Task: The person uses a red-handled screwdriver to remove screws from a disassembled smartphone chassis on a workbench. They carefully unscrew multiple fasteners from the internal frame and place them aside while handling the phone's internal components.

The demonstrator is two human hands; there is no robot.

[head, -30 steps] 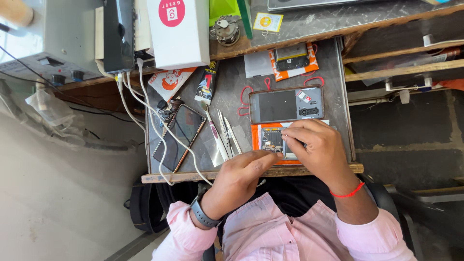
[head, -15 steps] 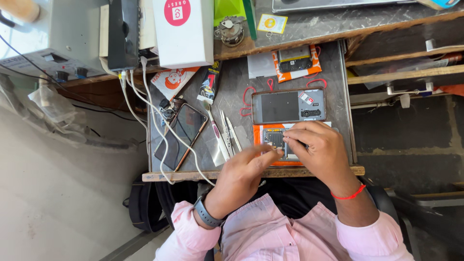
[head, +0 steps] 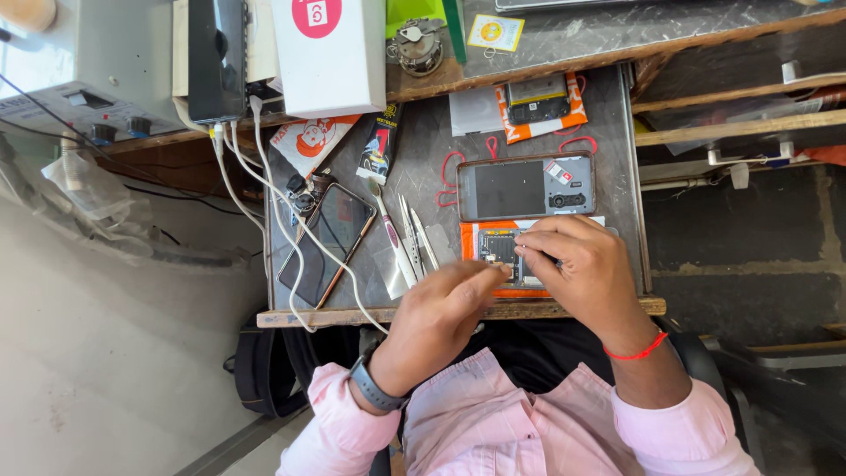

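Pinching, seemingly: right hand (head: 577,269) over opened phone (head: 502,251)

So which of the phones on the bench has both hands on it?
The opened phone on the orange mat, nearest the person. The left hand and right hand meet there; the others lie untouched.

2 hands (head: 520,286) on, seemingly, opened phone (head: 499,251)

On my worktop (head: 617,132) I see a dark phone (head: 326,244), tweezers (head: 414,236), a white box (head: 330,55) and white cables (head: 264,189).
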